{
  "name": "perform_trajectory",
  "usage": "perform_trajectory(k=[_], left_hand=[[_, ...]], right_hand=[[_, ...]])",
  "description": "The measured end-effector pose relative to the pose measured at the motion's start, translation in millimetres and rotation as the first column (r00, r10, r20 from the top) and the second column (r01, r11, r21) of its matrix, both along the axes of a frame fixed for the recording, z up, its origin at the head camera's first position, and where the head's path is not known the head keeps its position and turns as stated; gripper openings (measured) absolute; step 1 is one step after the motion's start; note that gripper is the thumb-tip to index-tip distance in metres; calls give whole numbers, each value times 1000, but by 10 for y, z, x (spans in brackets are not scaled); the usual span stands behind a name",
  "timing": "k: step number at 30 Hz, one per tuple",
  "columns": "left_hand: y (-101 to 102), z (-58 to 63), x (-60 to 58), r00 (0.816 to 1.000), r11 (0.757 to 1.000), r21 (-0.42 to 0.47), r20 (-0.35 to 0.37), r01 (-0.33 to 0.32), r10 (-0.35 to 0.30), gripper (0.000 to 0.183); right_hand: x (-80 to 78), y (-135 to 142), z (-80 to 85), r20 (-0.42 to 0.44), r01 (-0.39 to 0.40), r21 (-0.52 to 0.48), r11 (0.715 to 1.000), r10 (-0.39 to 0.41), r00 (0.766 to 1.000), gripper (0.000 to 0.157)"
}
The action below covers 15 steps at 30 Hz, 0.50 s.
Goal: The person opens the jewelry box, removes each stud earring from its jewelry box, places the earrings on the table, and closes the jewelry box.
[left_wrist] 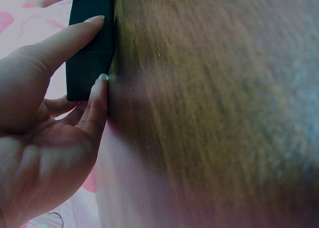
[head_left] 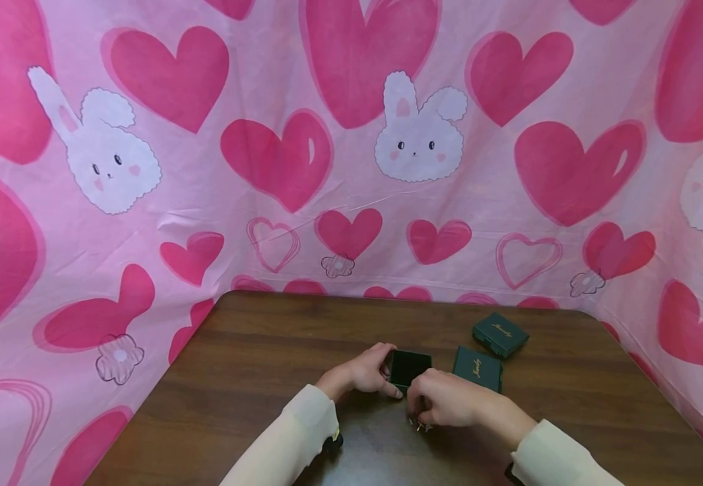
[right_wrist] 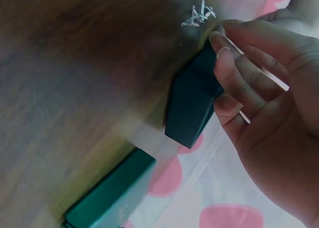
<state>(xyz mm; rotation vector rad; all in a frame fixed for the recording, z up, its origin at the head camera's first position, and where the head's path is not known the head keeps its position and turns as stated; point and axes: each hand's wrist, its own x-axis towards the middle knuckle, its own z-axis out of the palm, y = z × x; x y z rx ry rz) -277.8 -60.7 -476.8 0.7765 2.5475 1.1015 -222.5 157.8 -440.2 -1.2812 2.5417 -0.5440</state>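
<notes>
My left hand (head_left: 368, 370) grips a small dark green box (head_left: 411, 368) with a black top face, thumb along its near side and fingers at its left end. In the left wrist view the thumb presses the flat wall of this box (left_wrist: 89, 63), which rests on the table. Just in front of the box, my right hand (head_left: 448, 398) is low over the tabletop with fingers bent and tips close together. Several tiny shiny metallic pieces (right_wrist: 199, 14) lie by its fingertips. Whether a piece is pinched there is too small to tell.
Two dark green boxes with gold script stand right of the held box: one nearer (head_left: 477, 368), partly behind the right forearm, and one farther back (head_left: 500, 335). All sit on a brown wooden table (head_left: 278, 331). A pink heart-and-rabbit cloth (head_left: 351, 196) hangs around the table.
</notes>
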Motion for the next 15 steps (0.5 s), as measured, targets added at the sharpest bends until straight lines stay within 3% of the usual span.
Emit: perform_trajectory(k=[7, 15], left_hand=[[6, 10, -4, 1000, 1000, 0, -20, 5, -5, 65], [2, -10, 1, 1000, 1000, 7, -4, 6, -6, 62]], right_hand=[[-42, 75, 111, -52, 22, -22, 1000, -23, 998, 10], [-117, 195, 126, -94, 72, -41, 997, -76, 993, 9]])
